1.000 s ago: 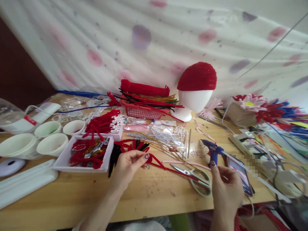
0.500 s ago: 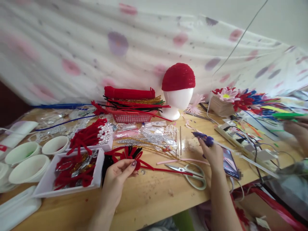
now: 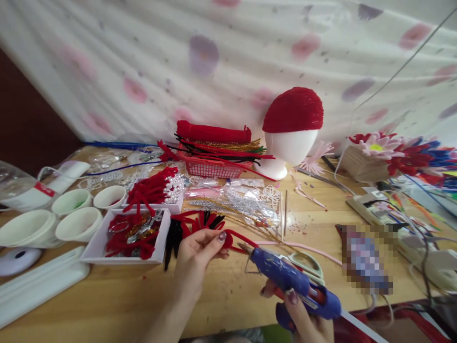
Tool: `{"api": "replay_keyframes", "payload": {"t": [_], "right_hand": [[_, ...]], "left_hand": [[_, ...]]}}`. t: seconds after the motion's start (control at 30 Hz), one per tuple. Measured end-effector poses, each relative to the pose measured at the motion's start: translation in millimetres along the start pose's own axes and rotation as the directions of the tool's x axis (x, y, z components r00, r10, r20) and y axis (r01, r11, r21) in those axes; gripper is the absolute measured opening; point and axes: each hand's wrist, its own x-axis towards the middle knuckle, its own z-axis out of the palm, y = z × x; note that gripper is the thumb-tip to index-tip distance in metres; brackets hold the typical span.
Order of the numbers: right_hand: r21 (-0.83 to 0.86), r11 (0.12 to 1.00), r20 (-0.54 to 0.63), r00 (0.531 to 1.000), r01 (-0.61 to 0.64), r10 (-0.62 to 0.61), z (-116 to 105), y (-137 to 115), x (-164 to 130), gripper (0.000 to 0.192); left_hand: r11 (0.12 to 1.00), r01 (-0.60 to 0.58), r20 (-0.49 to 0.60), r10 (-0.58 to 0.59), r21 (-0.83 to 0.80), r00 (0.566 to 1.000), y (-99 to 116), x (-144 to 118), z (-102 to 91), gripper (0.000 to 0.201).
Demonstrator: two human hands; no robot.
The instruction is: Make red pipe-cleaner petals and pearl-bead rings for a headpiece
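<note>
gripping a blue glue gun (image 3: pixel 296 283) in the right hand (image 3: pixel 303 317), fingers wrapped round its handle, nozzle aimed at a red pipe-cleaner piece (image 3: pixel 233 239); the left hand (image 3: pixel 196 255) pinches that piece between thumb and fingertips just above the wooden table (image 3: pixel 107 295), likely to steady it. scissors (image 3: pixel 303 262) lie partly under the gun. beyond: white tray (image 3: pixel 96 245) of red bits, paper cups (image 3: pixel 76 224), red basket (image 3: pixel 210 166), foam head with red cap (image 3: pixel 293 124).

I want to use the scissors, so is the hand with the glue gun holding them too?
No, the right hand grips only the blue glue gun, and the scissors lie on the table behind it.
</note>
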Motion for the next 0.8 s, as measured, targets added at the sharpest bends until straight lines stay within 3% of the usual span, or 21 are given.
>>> {"api": "replay_keyframes", "payload": {"t": [0.07,0.23,0.47,0.8], "right_hand": [[0.024,0.997,-0.028,0.997,-0.076,0.077,7,3,4,0.035],[0.054,0.993,0.021,0.994,-0.108,0.107,1,15,8,0.035],[0.240,0.946,-0.084,0.966,-0.218,0.244,18,-3,5,0.036],[0.149,0.961,-0.107,0.963,-0.232,0.249,13,-5,4,0.045]], "left_hand": [[1.000,-0.006,0.028,0.006,0.007,1.000,0,-4,0.2,0.021],[0.999,-0.043,0.084,0.040,0.028,0.996,-1,-7,-1.6,0.017],[0.992,-0.099,0.194,0.082,0.079,0.978,-2,-10,-5.7,0.013],[0.973,-0.166,0.209,0.132,0.158,0.969,-3,-11,-6.5,0.006]]}}
